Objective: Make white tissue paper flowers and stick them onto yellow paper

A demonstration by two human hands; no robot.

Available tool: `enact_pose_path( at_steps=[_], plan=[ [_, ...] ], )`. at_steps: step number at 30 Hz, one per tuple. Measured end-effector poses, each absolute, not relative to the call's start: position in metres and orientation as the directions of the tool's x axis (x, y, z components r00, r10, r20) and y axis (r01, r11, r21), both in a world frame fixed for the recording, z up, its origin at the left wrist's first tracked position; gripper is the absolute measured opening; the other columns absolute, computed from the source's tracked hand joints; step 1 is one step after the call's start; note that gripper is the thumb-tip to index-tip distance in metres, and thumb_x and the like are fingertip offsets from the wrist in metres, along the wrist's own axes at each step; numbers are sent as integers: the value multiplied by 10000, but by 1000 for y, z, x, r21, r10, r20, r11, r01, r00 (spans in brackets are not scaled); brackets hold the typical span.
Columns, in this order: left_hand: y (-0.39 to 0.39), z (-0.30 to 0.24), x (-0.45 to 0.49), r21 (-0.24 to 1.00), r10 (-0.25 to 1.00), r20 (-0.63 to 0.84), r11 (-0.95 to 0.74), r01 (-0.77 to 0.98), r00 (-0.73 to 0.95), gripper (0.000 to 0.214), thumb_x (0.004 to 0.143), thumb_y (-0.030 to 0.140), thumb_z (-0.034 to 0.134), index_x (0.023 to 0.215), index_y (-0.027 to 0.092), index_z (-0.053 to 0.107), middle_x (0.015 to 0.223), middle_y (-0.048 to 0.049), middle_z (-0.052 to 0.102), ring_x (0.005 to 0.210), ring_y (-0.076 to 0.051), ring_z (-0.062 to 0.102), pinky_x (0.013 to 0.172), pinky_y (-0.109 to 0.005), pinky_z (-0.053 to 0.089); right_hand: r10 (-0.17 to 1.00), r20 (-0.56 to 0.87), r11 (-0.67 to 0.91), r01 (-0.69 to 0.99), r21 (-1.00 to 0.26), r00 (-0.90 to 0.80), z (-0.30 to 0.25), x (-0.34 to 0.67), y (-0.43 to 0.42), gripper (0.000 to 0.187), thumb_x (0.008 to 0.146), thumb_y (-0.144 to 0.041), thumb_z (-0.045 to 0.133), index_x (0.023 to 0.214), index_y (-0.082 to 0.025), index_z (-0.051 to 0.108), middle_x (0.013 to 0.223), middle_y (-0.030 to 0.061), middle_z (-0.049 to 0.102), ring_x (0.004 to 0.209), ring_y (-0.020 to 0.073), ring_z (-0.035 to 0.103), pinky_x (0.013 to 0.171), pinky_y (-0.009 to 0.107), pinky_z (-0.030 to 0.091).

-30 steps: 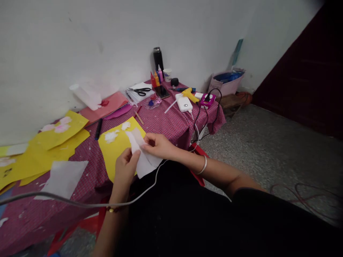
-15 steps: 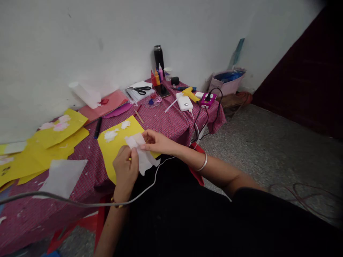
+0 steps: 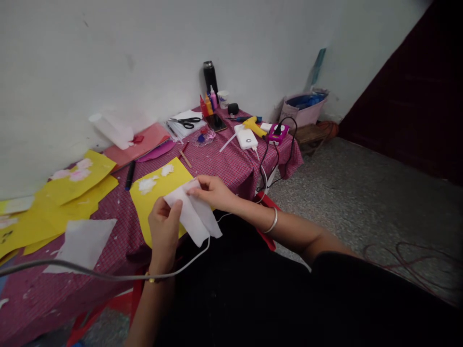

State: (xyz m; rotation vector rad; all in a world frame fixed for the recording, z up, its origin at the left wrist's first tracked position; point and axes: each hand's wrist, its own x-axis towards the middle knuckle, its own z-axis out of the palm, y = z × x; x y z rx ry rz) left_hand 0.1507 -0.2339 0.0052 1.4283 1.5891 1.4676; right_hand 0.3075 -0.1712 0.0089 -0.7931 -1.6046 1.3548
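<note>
A thin white tissue (image 3: 195, 214) hangs between my hands above the table's front edge, its lower end over my lap. My left hand (image 3: 165, 225) pinches its upper left side between thumb and fingers. At its top right, my right hand (image 3: 213, 193) is closed on the tissue, thumb in front. Behind it lies a yellow paper sheet (image 3: 144, 212) bearing two white fluffy tufts (image 3: 147, 185). A black marker (image 3: 130, 175) rests just left of that sheet. Past its far edge is a small wooden stick (image 3: 185, 159).
More yellow sheets (image 3: 47, 207) and a loose white tissue (image 3: 85, 241) lie at left. Black scissors (image 3: 188, 122), paint bottles (image 3: 208, 103), a black flask (image 3: 210, 77), a yellow glue gun (image 3: 254, 126), a white power bank (image 3: 246, 138) and a purple socket block (image 3: 278, 135) stand farther back. A pale cable (image 3: 119, 277) crosses in front.
The tissue is spread wider and flatter between my hands. My left hand has shifted slightly left, opening a larger gap from my right hand. The view has turned a little.
</note>
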Motion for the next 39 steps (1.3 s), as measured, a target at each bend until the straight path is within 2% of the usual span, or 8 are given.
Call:
enact_pose_path(
  at_steps=[8,13,18,24,27,29,35,39],
  plan=[
    [-236,10,159,973,918,201,-147,177,-343,192,753,310,696,869,157,697,766,-12,664,657,-122,586,627,-240,480,868,218,211,-65,-975,-447,11,309,-174,193,800,-308,610,895,-144,574,775,-11,563,684,104,499,610,220,383],
    [-238,2,160,886,889,362,-237,398,-278,140,780,278,657,865,179,710,761,-1,661,691,-131,581,668,-250,466,902,171,217,74,-973,-396,16,309,-177,265,772,-366,651,913,-142,632,797,-2,606,708,110,517,625,222,375],
    [-242,5,163,793,849,484,-324,516,-211,92,791,246,644,833,187,700,755,7,630,685,-119,552,660,-243,441,894,195,219,14,-976,-404,9,306,-173,124,786,-266,571,779,-145,592,709,-19,561,655,103,489,593,223,353],
    [-241,11,171,939,837,339,-275,205,-429,113,767,264,679,814,164,657,759,10,633,680,-110,566,674,-239,475,902,243,245,-42,-969,-356,8,304,-172,77,739,-216,575,705,-149,560,691,-23,534,662,106,458,614,232,344],
    [-235,9,173,959,857,238,-281,-28,-457,115,742,234,674,818,168,619,778,15,626,684,-110,582,717,-268,501,904,228,213,-82,-974,-361,8,303,-172,72,738,-206,571,695,-153,548,697,-20,539,672,107,468,632,236,359],
    [-234,7,172,958,861,215,-278,-73,-461,118,740,231,662,824,172,602,761,24,608,672,-106,579,713,-269,501,902,211,180,-115,-977,-376,8,303,-173,98,743,-204,578,675,-159,523,689,-21,532,675,107,476,639,236,369],
    [-243,5,168,862,801,434,-236,449,-412,100,789,238,629,859,169,651,757,15,633,672,-112,570,665,-242,463,885,2,-62,-123,-990,-465,13,305,-173,330,862,-442,551,695,-157,542,640,-12,522,541,87,425,505,229,317],
    [-247,3,172,750,782,545,-293,593,-303,116,808,213,598,896,184,667,850,-9,676,767,-142,617,737,-275,477,869,-98,-178,-122,-976,-484,14,305,-173,402,876,-496,541,672,-150,559,603,-12,523,497,77,417,466,220,292]
  ],
)
